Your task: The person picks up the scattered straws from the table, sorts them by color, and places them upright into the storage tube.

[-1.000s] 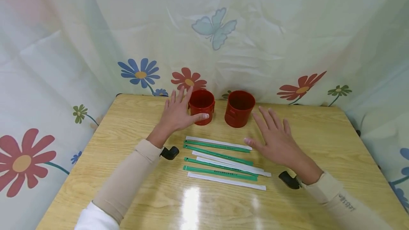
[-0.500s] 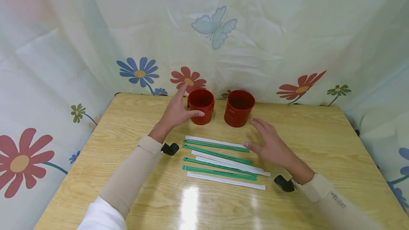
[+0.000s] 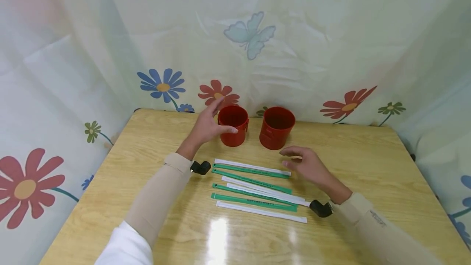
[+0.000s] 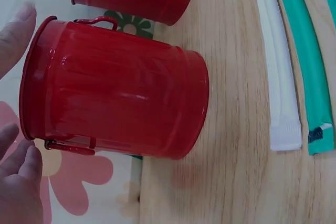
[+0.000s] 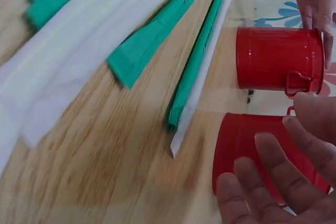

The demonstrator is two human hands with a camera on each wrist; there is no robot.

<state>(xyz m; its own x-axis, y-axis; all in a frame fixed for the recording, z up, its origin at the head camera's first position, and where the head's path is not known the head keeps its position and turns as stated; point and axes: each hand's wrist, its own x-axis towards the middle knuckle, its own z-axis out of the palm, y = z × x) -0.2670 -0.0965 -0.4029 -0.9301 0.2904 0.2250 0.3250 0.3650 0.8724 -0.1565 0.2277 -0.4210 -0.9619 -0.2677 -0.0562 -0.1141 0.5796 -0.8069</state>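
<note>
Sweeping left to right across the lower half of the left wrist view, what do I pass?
Left hand → red bucket → white strip → green strip.

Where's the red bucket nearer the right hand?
In the head view, that bucket stands on the table, right of the other bucket, beyond the green strips.

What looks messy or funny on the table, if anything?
Just a little: two white packets in the middle are crowded together, and their left ends don't line up with the green packets. Both red cups stand upright, and nothing looks spilled.
</note>
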